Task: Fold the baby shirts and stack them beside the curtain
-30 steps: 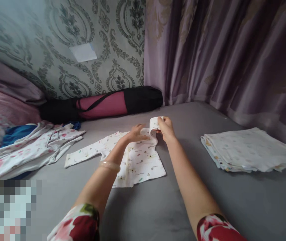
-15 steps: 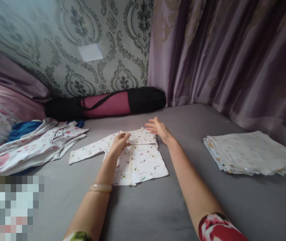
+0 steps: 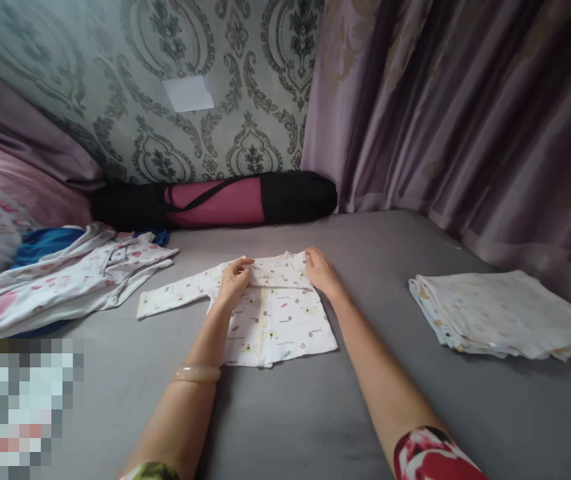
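Observation:
A small white long-sleeved shirt (image 3: 290, 323) with a scattered print lies front up on the bed. Its sleeve on the left stretches out flat, while the other sleeve is folded across the chest. My left hand (image 3: 234, 283) rests at the upper chest, fingers curled on the end of the folded sleeve. At the shirt's right shoulder, my right hand (image 3: 321, 272) has its fingers bent around the fold's edge. Some fingertips of both hands are hidden against the cloth.
A stack of folded pale cloths (image 3: 505, 310) lies on the right. Loose printed clothes (image 3: 80, 273) are heaped on the left, with blue fabric beneath. A long black and maroon bag (image 3: 215, 200) lies along the wall. Purple curtains (image 3: 385, 107) hang at the right.
My right hand was raised and spread beside the shoulder; it has come down onto the shirt's right edge with fingers bent. My left hand has shifted slightly left on the sleeve.

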Available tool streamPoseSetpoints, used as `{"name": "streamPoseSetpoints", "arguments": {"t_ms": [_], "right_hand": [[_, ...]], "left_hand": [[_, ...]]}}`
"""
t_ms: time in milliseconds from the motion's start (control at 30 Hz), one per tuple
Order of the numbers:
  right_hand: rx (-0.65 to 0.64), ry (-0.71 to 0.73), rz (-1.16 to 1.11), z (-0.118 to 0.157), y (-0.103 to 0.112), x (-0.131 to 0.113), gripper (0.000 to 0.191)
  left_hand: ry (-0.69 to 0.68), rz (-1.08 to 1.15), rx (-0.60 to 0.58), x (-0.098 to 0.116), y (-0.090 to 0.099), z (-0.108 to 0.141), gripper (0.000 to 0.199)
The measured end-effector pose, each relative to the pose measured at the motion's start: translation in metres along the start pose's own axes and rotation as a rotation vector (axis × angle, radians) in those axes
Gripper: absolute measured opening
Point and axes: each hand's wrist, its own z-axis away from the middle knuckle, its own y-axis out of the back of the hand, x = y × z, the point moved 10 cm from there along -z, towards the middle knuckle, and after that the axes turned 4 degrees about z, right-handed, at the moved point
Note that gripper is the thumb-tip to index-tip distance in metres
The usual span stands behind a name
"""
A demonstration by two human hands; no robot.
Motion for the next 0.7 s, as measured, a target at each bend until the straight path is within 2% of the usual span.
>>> {"name": "streamPoseSetpoints", "arguments": {"t_ms": [100,233,500,700], "right_hand": [[-0.080,0.092,0.159,0.010,-0.019,-0.015,0.048],[-0.149,0.081,0.267,0.019,-0.036,-0.013,0.058],[-0.179,0.030,0.335,0.020,-0.041,-0.002,0.066],[-0.203,0.014,0.355,0.020,-0.046,0.002,0.066]], "left_hand": [[-0.023,-0.087,-0.029,0.001,-0.002,0.000,0.042],[-0.049,-0.190,-0.034,0.002,-0.001,-0.001,0.041],[-0.097,-0.482,-0.030,0.005,0.000,-0.003,0.042],[-0.290,-0.741,-0.058,0.009,-0.012,-0.003,0.042]]}}
